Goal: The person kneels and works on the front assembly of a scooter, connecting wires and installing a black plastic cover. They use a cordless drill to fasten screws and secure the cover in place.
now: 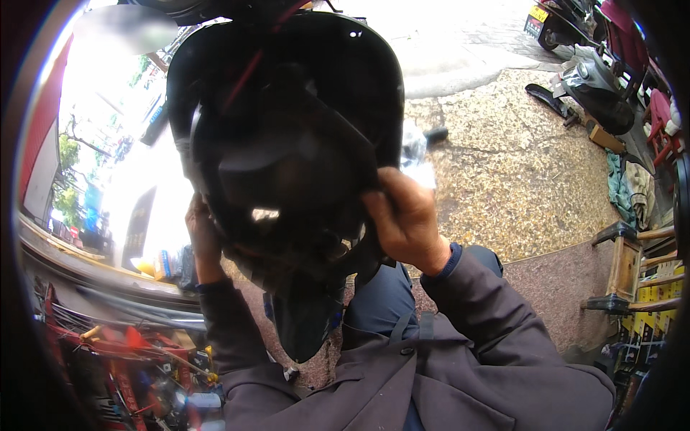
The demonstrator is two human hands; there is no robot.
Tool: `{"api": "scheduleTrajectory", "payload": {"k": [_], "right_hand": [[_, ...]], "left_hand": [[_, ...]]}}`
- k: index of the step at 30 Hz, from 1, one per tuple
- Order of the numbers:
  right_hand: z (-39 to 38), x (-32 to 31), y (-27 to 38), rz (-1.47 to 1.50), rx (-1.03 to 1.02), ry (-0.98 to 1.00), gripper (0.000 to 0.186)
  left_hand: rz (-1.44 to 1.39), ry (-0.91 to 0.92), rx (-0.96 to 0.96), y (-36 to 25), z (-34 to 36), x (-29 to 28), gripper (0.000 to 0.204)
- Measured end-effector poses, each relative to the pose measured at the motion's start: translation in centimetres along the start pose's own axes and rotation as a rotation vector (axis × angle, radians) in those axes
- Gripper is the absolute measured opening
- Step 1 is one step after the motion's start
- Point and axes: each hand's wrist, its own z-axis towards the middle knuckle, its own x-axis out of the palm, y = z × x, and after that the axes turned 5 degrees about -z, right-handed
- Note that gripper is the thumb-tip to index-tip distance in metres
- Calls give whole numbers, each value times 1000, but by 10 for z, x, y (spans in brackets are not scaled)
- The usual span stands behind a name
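Observation:
A large black moulded plastic shell (pixel 287 144), which looks like a scooter body panel, is held up close in front of me. It has a rounded, hollow top, a small opening low in its middle and a narrow tapering tongue at the bottom. My right hand (pixel 408 219) is closed on its right edge, with the thumb and fingers pinching the rim. On the opposite side my left hand (pixel 205 233) grips the left edge, its fingers partly hidden behind the shell.
Tools and parts fill a red rack (pixel 129 345) at the lower left. A wooden stool (pixel 622 269) stands at the right, near cloths (pixel 632 187). Farther back are a grey scooter part (pixel 593 82) and a parked vehicle (pixel 557 21). Speckled stone paving (pixel 517 165) lies beyond my knees.

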Motion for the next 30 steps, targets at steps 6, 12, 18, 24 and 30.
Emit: {"api": "scheduleTrajectory", "payload": {"k": [6,12,18,24,30], "right_hand": [[-3,13,5,105,90,-101,7],[16,13,-3,150,77,-311,9],[29,13,-14,-303,-36,-433,6],[38,26,-25,-187,20,-520,24],[45,25,-22,219,226,-461,53]], "left_hand": [[68,-2,30,-17,1,10,32],[194,-62,91,-65,7,32,30],[252,-52,98,-88,26,49,32],[336,-168,158,-77,31,54,34],[304,-183,212,-79,27,59,32]]}}
